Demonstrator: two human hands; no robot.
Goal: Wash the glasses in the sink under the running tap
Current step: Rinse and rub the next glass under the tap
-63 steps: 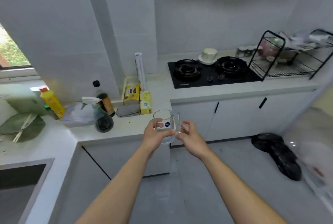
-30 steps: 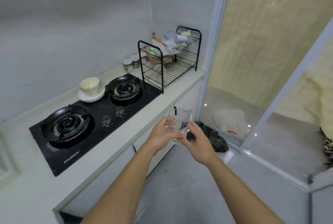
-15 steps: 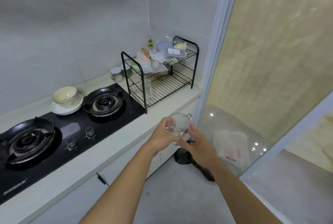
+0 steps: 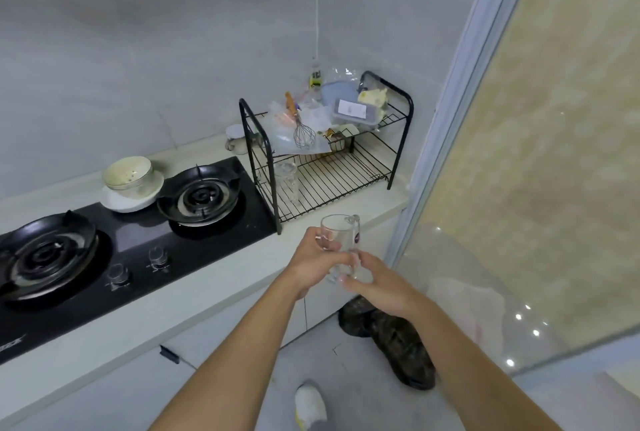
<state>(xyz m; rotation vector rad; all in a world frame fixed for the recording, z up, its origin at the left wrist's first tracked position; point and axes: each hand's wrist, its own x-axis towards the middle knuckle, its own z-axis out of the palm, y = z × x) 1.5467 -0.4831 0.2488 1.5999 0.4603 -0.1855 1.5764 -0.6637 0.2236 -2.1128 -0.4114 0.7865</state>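
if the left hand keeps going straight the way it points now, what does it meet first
Probably the black wire rack, its lower shelf right of the standing glass. The left hand, gripping the mug, looks above the counter, but depth is unclear.

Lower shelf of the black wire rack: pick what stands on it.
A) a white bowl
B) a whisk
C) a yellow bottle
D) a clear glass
D: a clear glass stands on the lower shelf of the black wire rack; the whisk is on the top shelf and the bowl sits by the stove.
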